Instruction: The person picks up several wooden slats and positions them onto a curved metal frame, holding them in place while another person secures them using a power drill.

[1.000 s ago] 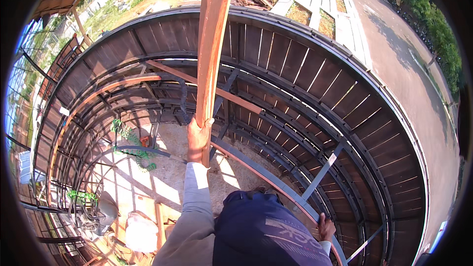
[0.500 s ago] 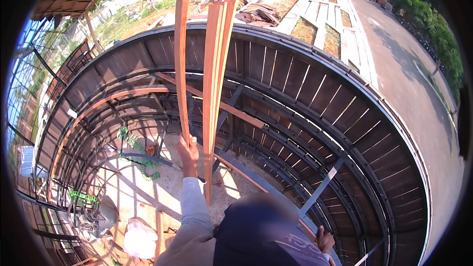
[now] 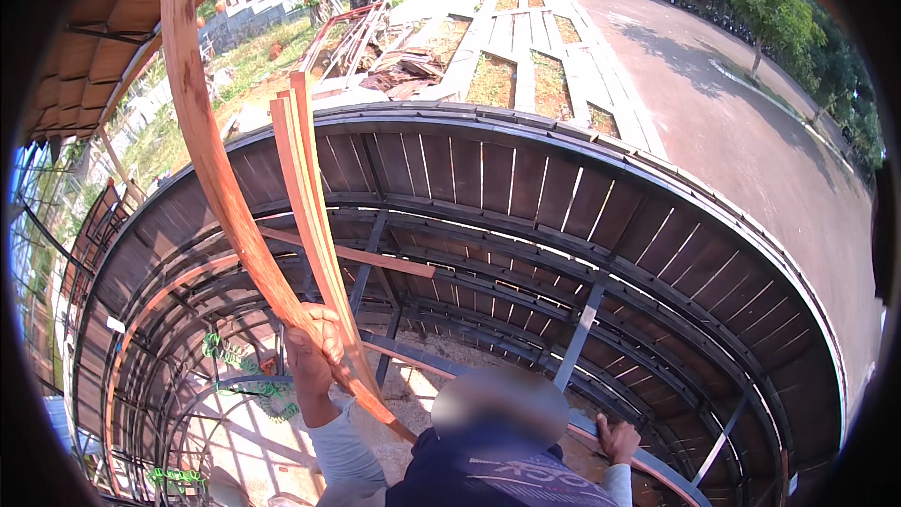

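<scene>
My left hand (image 3: 314,347) is wrapped round a long reddish-brown wooden strip (image 3: 202,113). The strip slants from the upper left past my fist down toward my body. Close behind it, a bundle of several thinner wooden strips (image 3: 305,164) rises beside the fist. Whether my fingers also hold that bundle, I cannot tell. Over to the right, my right hand (image 3: 617,438) has its fingers curled at a curved metal rail (image 3: 657,471) and grips its edge; the fingertips are partly hidden.
A curved wall of dark slats (image 3: 526,178) with metal ribs sweeps around in front. A shorter wooden piece (image 3: 375,256) lies across the ribs. A diagonal metal brace (image 3: 580,333) stands near my right hand. Green coiled hose (image 3: 225,352) hangs at lower left.
The wooden strip in my left hand has swung to the left and now tilts. The bundle has shifted left in view. My view has turned, showing more paving beyond. My right hand stays at the rail.
</scene>
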Tool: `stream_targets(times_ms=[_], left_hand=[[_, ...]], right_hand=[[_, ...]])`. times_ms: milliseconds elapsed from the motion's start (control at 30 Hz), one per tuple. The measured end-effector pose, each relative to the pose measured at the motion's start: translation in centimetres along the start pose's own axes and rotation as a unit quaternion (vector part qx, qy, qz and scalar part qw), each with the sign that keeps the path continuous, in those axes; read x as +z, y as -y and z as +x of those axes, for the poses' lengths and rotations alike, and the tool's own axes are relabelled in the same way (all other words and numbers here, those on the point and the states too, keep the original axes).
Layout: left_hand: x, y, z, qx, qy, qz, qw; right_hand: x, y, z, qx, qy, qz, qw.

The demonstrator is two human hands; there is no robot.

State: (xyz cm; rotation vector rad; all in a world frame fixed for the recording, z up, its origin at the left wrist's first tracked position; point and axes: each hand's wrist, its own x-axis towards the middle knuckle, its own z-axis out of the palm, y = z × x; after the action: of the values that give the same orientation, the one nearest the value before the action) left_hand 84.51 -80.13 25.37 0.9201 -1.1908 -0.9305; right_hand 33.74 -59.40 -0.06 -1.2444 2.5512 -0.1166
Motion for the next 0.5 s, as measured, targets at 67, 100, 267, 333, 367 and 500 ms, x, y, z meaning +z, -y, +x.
stream_targets(times_ms=[67, 100, 267, 333, 367, 500], left_hand=[[0.9, -1.0, -0.1, 0.022, -0.01, -0.029, 0.999], [1.4, -1.6, -0.2, 0.029, -0.022, -0.037, 0.999], [3.0, -3.4, -1.2, 0.087, -0.003, -0.112, 0.99], [3.8, -5.2, -1.7, 0.072, -0.002, -0.131, 0.989], [4.2, -6.0, -1.9, 0.064, -0.001, -0.14, 0.988], [4.0, -9.3, -2.3, 0.138, 0.028, -0.171, 0.975]], right_hand=[[0.3, -0.1, -0.3, 0.007, -0.019, 0.012, 1.0], [1.2, -0.5, 0.1, 0.015, -0.012, 0.018, 1.0], [0.0, -0.4, -0.1, 0.024, 0.02, 0.046, 0.998], [0.3, -0.9, -0.4, 0.011, 0.008, 0.033, 0.999], [0.3, -1.4, -0.5, 0.005, 0.003, 0.027, 1.0], [0.0, -2.0, -1.5, -0.078, -0.079, 0.2, 0.974]])
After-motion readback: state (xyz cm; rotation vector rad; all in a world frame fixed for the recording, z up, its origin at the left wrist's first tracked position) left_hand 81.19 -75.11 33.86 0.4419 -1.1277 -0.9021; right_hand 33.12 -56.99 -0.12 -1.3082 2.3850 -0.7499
